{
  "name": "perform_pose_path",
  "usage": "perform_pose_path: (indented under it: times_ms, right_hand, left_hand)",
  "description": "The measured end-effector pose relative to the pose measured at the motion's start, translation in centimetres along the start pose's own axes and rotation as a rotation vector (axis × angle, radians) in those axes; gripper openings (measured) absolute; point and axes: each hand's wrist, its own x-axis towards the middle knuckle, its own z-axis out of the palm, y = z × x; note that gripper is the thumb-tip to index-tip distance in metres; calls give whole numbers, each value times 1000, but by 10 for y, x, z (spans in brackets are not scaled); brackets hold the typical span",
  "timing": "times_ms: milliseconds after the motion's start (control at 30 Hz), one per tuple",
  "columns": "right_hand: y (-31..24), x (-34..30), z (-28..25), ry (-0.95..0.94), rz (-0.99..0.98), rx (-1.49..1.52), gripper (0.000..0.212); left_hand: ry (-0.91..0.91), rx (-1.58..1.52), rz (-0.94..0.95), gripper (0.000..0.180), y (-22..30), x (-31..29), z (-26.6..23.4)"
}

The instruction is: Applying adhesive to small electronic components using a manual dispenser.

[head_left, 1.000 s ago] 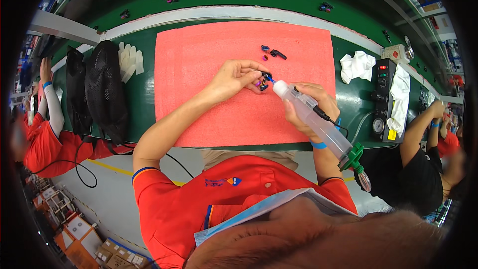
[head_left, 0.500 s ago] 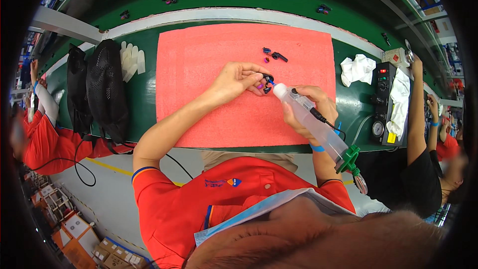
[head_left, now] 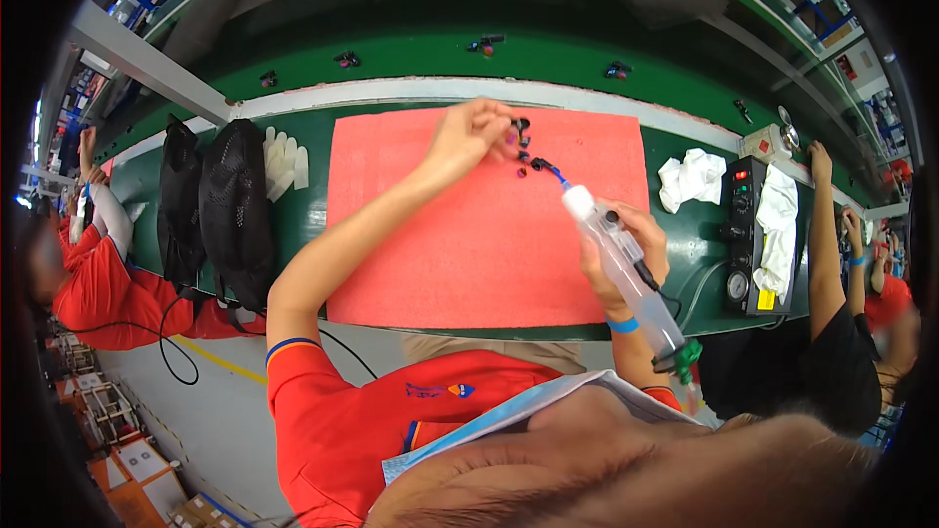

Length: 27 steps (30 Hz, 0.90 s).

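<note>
My left hand (head_left: 468, 139) is at the far part of the pink foam mat (head_left: 430, 254), fingers pinched on a small black part (head_left: 522, 125) with a purple piece by the fingertips. Just nearer lie a small black elongated part (head_left: 544, 165) and a round purple-and-dark piece (head_left: 521, 173). My right hand (head_left: 648, 240) is wrapped round a clear dispensing syringe (head_left: 641, 298) with a white collar and green end cap. Its blue needle points up and left, close beside the elongated black part; I cannot tell whether they touch.
Black mesh bags (head_left: 238, 205) and pale finger cots (head_left: 284, 158) lie left of the mat. To the right are crumpled white tissue (head_left: 693, 179) and a black dispenser box (head_left: 740, 235) with a gauge. Beyond the white rail, small parts sit on a green belt (head_left: 411, 57). Co-workers are on both sides.
My left hand has moved away from me with the small black part, off the needle. The syringe has drawn slightly right of it. The whole view has tilted a little.
</note>
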Motion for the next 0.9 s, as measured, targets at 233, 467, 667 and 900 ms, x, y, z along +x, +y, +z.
perform_pose_path:
  times_ms: [233, 467, 667, 900]
  right_hand:
    - [-2, 5, -6, 57, -132, -96, 40]
    - [-2, 8, -3, -5, -184, -74, 38]
    - [-5, 12, -4, -25, -186, -101, 40]
    - [-6, 12, -3, -36, -161, -117, 40]
  left_hand:
    - [378, 843, 487, 12, -3, 95, -12]
    - [450, 1215, 797, 11, -13, 122, -36]
    - [475, 1354, 729, 11, -1, 135, -50]
    - [308, 1658, 473, 10, 5, 143, -60]
